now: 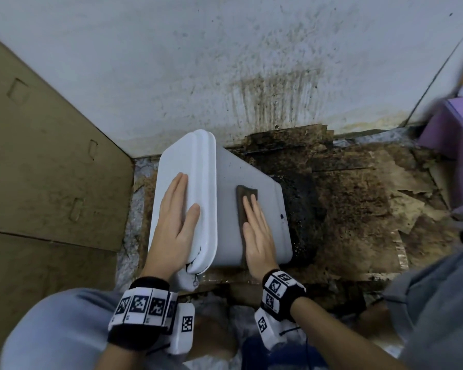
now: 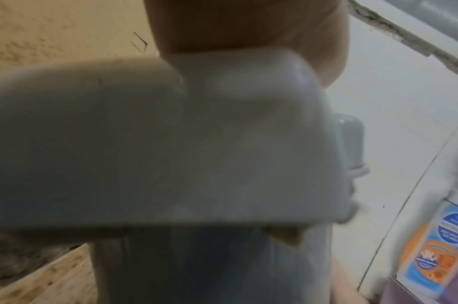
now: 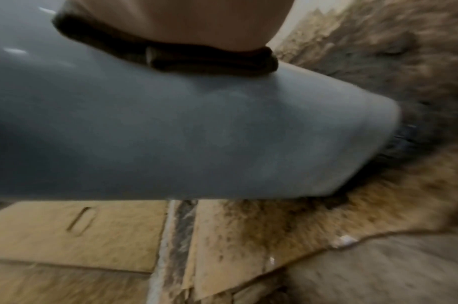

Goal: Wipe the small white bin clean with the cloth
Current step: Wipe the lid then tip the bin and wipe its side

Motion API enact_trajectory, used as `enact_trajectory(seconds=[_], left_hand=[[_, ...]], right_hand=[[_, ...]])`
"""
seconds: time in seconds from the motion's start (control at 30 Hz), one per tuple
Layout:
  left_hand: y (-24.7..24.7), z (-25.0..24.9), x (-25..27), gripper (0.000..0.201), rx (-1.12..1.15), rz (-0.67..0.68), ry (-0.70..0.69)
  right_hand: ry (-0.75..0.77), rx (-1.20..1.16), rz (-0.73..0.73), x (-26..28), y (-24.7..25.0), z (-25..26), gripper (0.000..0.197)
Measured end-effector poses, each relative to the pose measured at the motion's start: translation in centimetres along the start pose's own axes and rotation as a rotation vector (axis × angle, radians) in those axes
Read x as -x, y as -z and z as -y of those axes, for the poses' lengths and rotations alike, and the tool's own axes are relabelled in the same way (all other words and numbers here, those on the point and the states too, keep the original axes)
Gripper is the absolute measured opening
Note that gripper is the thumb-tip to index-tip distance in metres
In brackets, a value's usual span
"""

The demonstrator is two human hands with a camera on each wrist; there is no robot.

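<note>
Both hands lie flat with fingers straight: left hand (image 1: 175, 222) presses on the lid (image 1: 183, 182), right hand (image 1: 257, 231) pins the dark cloth (image 1: 245, 201) to the upturned side wall of the small white bin (image 1: 262, 188). Bin lies on its side on stained cardboard (image 1: 358, 209) against the dirty wall (image 1: 225, 62), long axis left-right, lid end left, base right. Brown cardboard sheet (image 1: 38, 169) stands close left, purple box (image 1: 455, 145) right; wrist views blurred, probably same contact.

Cloth (image 1: 245, 209) mostly hidden under right hand (image 1: 257, 231), wrist views blurred — fingertips unseen
</note>
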State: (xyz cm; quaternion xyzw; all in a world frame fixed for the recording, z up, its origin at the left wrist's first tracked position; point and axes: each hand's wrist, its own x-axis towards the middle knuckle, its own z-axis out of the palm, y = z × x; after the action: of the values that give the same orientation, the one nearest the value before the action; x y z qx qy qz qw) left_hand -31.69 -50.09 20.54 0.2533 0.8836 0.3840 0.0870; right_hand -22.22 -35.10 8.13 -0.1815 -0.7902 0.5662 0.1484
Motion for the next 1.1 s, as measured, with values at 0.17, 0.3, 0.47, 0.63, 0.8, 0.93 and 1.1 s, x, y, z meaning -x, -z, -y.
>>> enact_trajectory(seconds=[0.17, 0.3, 0.47, 0.63, 0.8, 0.93, 1.1], left_hand=[[0.0, -0.2, 0.1, 0.057, 0.019, 0.004, 0.018], [-0.2, -0.5, -0.1, 0.058, 0.015, 0.005, 0.012], [-0.1, -0.4, -0.1, 0.059, 0.019, -0.001, 0.012], [-0.2, -0.3, -0.2, 0.059, 0.007, -0.001, 0.006], [-0.5, -0.6, -0.3, 0.062, -0.019, 0.002, -0.008], [-0.5, -0.3, -0.5, 0.062, -0.026, -0.002, -0.004], [-0.3, 0.0, -0.4, 0.062, -0.009, -0.001, 0.008]], right_hand=[[-0.348, -0.022, -0.036, -0.2, 1.4, -6.9, 0.052], [-0.508, -0.077, -0.040, -1.0, 2.2, -8.1, 0.053], [-0.512, -0.085, -0.059, -1.1, 2.2, -7.7, 0.054], [-0.543, -0.036, -0.037, -1.3, 2.1, -7.4, 0.054], [-0.489, -0.034, -0.044, -1.0, 0.9, -3.3, 0.054], [-0.313, -0.007, -0.002, -0.6, -0.3, 1.6, 0.054], [-0.101, 0.002, 0.056, 0.1, -1.2, 5.2, 0.053]])
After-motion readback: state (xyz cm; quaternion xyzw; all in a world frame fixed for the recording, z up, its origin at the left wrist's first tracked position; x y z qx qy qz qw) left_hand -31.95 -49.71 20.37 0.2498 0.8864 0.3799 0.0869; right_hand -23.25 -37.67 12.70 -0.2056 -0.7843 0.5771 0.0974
